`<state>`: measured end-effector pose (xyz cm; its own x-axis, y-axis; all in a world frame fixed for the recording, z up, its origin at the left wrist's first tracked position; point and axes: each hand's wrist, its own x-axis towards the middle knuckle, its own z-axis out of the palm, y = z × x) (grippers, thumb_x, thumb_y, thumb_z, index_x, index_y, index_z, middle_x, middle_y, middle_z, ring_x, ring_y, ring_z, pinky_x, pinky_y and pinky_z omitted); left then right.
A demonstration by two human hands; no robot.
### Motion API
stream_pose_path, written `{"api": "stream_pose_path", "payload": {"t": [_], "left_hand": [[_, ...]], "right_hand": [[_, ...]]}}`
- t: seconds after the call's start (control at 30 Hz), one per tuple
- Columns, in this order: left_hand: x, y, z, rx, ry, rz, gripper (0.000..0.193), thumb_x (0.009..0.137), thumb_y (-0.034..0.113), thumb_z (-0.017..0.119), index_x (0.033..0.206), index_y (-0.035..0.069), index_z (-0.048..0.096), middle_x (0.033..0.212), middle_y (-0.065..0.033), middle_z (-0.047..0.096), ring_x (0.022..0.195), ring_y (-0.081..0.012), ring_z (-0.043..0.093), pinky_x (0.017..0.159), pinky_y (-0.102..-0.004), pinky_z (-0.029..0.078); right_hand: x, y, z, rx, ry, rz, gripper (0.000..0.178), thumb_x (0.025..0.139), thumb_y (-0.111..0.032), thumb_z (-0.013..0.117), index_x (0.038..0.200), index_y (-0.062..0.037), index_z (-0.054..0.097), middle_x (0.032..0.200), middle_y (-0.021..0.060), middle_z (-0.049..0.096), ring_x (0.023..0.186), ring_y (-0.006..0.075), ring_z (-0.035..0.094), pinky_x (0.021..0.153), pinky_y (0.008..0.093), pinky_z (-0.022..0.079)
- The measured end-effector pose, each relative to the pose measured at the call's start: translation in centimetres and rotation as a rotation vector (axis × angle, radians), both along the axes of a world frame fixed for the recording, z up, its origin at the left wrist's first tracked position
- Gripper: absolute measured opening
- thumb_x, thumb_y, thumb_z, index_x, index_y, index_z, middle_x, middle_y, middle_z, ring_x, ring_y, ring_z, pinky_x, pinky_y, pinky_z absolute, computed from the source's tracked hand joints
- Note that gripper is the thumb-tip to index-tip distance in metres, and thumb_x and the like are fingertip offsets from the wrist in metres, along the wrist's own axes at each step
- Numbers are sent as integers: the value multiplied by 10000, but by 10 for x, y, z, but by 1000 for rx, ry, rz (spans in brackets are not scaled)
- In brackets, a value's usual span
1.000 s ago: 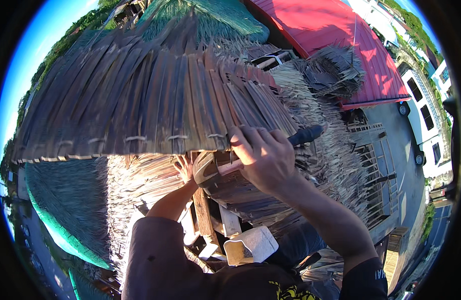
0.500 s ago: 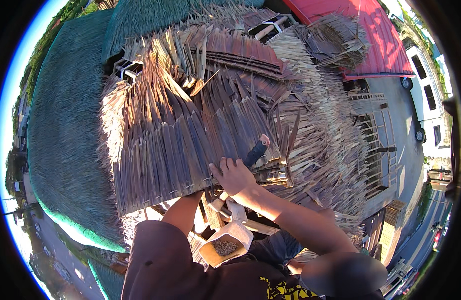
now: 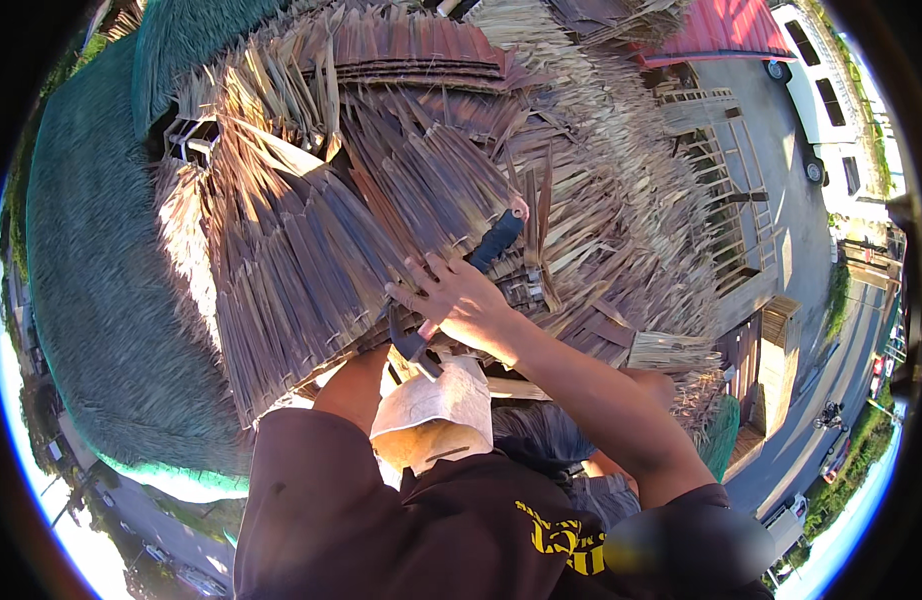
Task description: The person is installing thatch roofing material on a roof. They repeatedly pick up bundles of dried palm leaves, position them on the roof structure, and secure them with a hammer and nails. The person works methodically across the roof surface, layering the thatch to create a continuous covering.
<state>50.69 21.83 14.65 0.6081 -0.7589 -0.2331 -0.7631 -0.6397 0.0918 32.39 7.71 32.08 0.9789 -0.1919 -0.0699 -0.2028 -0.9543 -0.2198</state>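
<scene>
My right hand (image 3: 456,300) lies over the lower right edge of a dark palm-leaf thatch panel (image 3: 291,265), its fingers spread on the leaves. Under that palm runs a hammer: its black-wrapped handle (image 3: 498,240) sticks out past the little finger, and its dark metal head (image 3: 416,346) shows below the thumb. The hand seems to keep hold of it. My left forearm (image 3: 355,383) reaches beneath the panel's lower edge, which hides the left hand. Just below the hammer head, a cut-open whitish plastic container (image 3: 436,400) sits against my body.
Stacked thatch panels (image 3: 411,60) lie higher on the roof. Pale thatch (image 3: 611,200) slopes away on the right, and green netting covers a thatch roof (image 3: 91,260) on the left. A wooden lattice frame (image 3: 731,190), a red metal roof (image 3: 721,30) and a white van (image 3: 819,90) lie beyond.
My whole view has shifted, so the roof sits higher and further left. My right hand's fingers have spread wider and the hammer head has turned into sight. Nails seen in the container are now hidden.
</scene>
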Motion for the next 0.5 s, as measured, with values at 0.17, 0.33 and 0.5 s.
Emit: {"api": "stream_pose_path", "payload": {"t": [0.17, 0.33, 0.5], "left_hand": [[-6, 5, 4, 1, 11, -44, 1096, 739, 606, 727, 1605, 188, 200, 1646, -189, 134, 1521, -410, 97, 1163, -612, 188], [-13, 16, 2, -7, 17, -89, 1102, 731, 588, 744, 1604, 189, 203, 1643, -188, 147, 1520, -405, 107, 1164, -599, 200], [-6, 23, -2, -13, 32, -158, 1107, 723, 569, 761, 1603, 190, 205, 1641, -187, 161, 1520, -400, 117, 1165, -586, 211]], "right_hand": [[5, -10, -6, 181, 50, -1, 639, 870, -549, 617, 1455, -314, 511, 1457, 64, 530, 1302, 335, 511, 1050, 415, 420], [16, -9, -31, 200, -26, -99, 469, 884, -333, 654, 1350, -313, 603, 1327, 31, 595, 1193, 306, 566, 975, 424, 446], [17, 7, -46, 259, -18, -164, 539, 915, -290, 616, 1440, -233, 508, 1496, 47, 499, 1372, 340, 466, 1049, 444, 428]]}}
